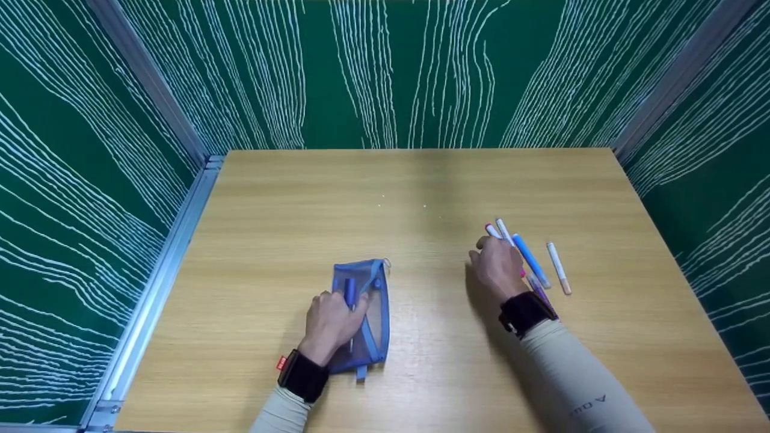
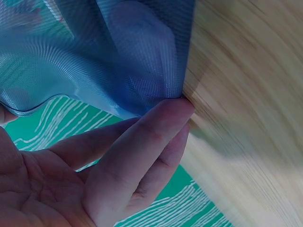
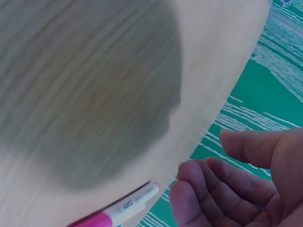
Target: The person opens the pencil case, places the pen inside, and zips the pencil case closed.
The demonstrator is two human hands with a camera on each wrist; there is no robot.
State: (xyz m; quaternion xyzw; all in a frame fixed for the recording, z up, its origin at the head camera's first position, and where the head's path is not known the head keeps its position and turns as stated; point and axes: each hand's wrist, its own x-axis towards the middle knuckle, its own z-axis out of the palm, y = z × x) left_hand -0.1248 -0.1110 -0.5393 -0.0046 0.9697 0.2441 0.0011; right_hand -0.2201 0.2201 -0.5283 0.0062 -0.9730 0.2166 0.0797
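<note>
Shows, from the head, a blue mesh pouch [image 1: 371, 328] lying on a wooden table [image 1: 289, 210], well to the left of a loose group of markers. Grips the pouch across its width with the left hand [image 1: 332, 322], thumb on the right side and fingers on the left. Shows, in the left wrist view, fingertips set against the mesh edge. Includes a dark blue pen [image 1: 350, 293] beside the left thumb, along the pouch; cannot tell whether inside it or on top.

Holds the right hand [image 1: 498, 264] above the markers, fingers loosely bent, thumb apart from them, with nothing gripped. Partly hides a pink-and-white marker [image 1: 492, 231] beneath this hand; shows it, in the right wrist view, near the fingertips but apart from them. Includes a white marker [image 1: 504, 230] just beside it, then a blue marker [image 1: 532, 261] slanting rightward, a purple marker [image 1: 537, 288] near the right wristband [image 1: 527, 313], and a tan-ended marker [image 1: 558, 268] lying apart at far right.
</note>
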